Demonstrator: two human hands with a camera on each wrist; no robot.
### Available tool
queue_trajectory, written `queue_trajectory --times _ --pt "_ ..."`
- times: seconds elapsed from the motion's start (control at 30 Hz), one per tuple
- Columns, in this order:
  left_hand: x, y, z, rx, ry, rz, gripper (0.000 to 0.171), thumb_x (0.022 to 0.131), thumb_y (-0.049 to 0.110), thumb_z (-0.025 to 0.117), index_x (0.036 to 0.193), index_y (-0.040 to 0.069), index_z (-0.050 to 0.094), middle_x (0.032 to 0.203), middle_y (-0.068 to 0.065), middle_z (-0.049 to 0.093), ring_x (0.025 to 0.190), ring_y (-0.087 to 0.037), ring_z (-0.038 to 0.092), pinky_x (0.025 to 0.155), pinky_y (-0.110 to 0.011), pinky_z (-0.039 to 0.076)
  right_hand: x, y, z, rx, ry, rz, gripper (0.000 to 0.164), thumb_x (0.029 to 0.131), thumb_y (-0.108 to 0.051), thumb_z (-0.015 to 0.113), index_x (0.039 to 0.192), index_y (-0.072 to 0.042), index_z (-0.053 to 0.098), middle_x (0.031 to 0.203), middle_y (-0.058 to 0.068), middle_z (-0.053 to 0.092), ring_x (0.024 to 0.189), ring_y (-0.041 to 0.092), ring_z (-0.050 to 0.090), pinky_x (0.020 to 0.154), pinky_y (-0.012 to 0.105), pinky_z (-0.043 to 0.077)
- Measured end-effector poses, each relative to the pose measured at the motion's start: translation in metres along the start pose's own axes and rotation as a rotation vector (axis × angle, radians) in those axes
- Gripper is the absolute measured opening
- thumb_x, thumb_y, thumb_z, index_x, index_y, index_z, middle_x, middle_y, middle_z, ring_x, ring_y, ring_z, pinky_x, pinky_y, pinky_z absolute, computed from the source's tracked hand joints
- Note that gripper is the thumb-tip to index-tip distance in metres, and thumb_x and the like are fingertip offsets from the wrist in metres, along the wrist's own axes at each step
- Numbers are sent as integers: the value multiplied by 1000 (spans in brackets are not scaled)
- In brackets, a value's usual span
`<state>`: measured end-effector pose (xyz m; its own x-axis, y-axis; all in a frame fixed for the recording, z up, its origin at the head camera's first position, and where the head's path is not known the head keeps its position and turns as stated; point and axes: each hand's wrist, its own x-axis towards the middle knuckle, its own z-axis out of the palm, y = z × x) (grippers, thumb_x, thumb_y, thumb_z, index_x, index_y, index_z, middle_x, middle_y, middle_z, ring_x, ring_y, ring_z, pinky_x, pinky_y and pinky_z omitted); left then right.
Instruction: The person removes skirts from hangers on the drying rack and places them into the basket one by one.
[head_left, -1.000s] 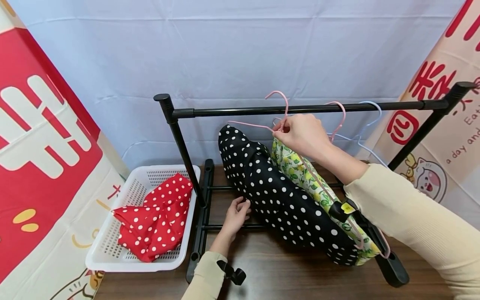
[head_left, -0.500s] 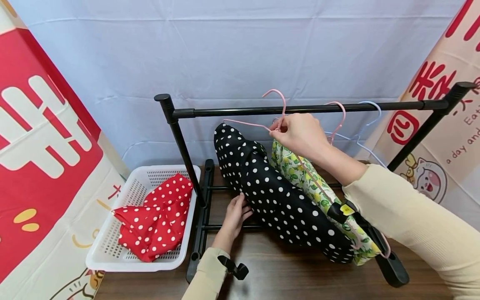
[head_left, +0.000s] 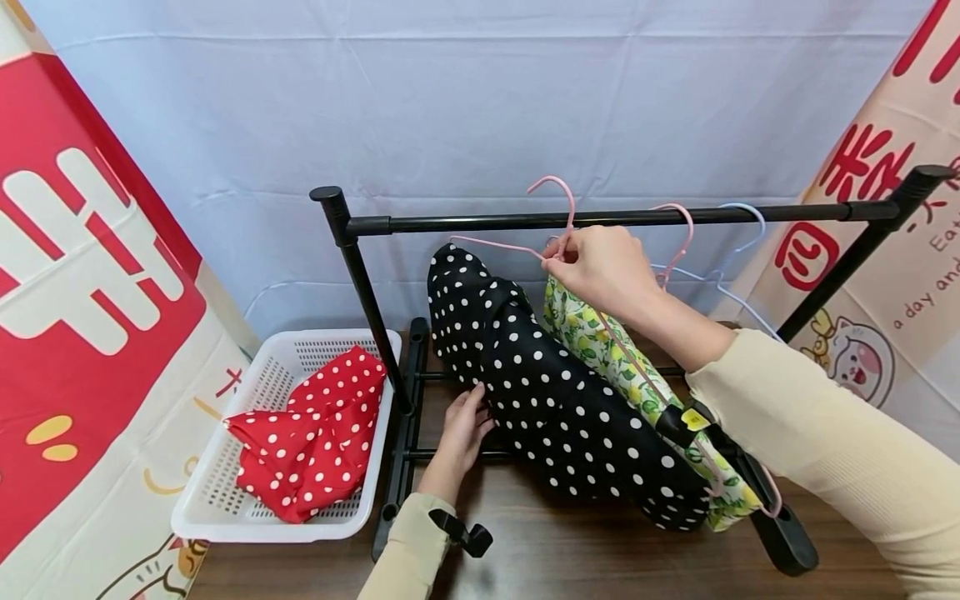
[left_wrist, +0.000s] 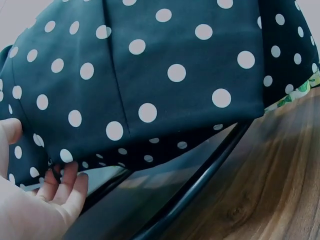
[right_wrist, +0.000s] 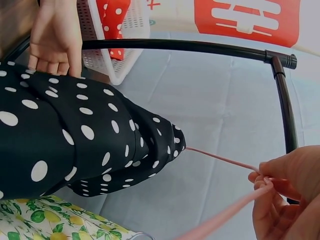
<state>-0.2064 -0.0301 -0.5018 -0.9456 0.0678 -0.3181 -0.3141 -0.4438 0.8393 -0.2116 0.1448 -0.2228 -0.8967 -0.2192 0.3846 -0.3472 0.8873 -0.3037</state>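
My right hand (head_left: pixel 603 262) pinches a pink hanger (head_left: pixel 567 204) at the base of its hook, in front of the rack's top bar. Its hook rises above the bar in the head view. A black garment with white polka dots (head_left: pixel 540 375) drapes from this hanger. At the garment's lower left edge is my left hand (head_left: pixel 461 429), fingers extended. The left wrist view has the left thumb (left_wrist: pixel 9 131) against the cloth and the other fingertips at the hem. Behind it hangs a green-and-yellow lemon-print garment (head_left: pixel 600 342), partly covered.
A black clothes rack (head_left: pixel 465 223) stands on the wooden table (head_left: pixel 555 558). Another pink hanger (head_left: pixel 684 229) and a blue hanger (head_left: pixel 750 237) hang from its bar. Left of the rack, a white basket (head_left: pixel 183 508) contains a red polka-dot cloth (head_left: pixel 315 442).
My left hand has come up to the black garment's edge and now touches it. The right hand, pink hanger and garment have shifted slightly left.
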Motion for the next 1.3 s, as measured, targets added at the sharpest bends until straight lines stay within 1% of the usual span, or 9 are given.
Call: queue_trajectory --times 0.17,0.3,0.53,0.63,0.7,0.87,1.0,1.13,1.3 --pt "-3 1 -3 -17 2 16 44 89 30 57 120 1 43 104 -7 55 88 -14 59 76 -28 49 -1 1 1 -5 -5 3 17 86 -25 60 90 -16 75 80 3 70 60 21 56 57 40 41" --pt "-6 4 -6 -25 -5 23 40 89 27 60 118 4 46 101 -5 58 87 -14 61 74 -29 49 -1 3 3 -15 -6 9 18 86 -25 60 89 -17 75 78 3 70 56 20 53 55 38 40" --pt "-15 13 -9 -24 -13 34 44 87 25 62 121 5 41 109 -8 56 92 -17 61 78 -33 50 -1 7 5 -9 -10 22 18 86 -24 58 91 -17 74 71 2 68 52 19 49 52 35 36" --pt "-20 17 -11 -1 -15 45 42 89 20 60 122 3 39 109 -9 56 93 -17 61 80 -35 50 -1 9 6 -9 -16 27 19 86 -25 58 93 -15 74 69 2 67 51 19 48 50 34 33" --pt "-24 18 -12 17 -12 55 41 88 16 59 121 3 39 102 -6 58 90 -16 61 80 -35 50 -1 11 6 -8 -18 30 20 86 -25 58 95 -15 73 70 3 68 51 19 47 50 33 33" --pt "-30 19 -16 71 -19 82 42 86 10 61 121 3 38 94 -1 61 87 -14 61 78 -32 50 -2 12 7 3 -13 39 20 87 -24 58 96 -16 73 78 3 71 50 18 46 49 33 32" --pt "-34 22 -19 108 -38 102 42 85 5 62 120 2 39 99 -4 64 87 -13 62 74 -28 51 -3 13 7 -1 -3 41 21 86 -24 58 96 -15 73 78 5 71 50 19 47 49 34 33" --pt "-36 28 -21 148 -59 119 38 85 5 62 119 1 44 101 -6 65 86 -13 63 75 -29 51 -4 16 7 -8 8 44 21 87 -24 57 96 -13 73 77 6 70 49 20 47 48 34 33" --pt "-43 40 -22 217 -49 151 32 85 8 64 113 0 51 99 -7 66 83 -12 63 76 -30 52 -4 19 7 -16 12 44 21 88 -26 57 94 -13 73 71 5 68 48 20 46 48 34 33"
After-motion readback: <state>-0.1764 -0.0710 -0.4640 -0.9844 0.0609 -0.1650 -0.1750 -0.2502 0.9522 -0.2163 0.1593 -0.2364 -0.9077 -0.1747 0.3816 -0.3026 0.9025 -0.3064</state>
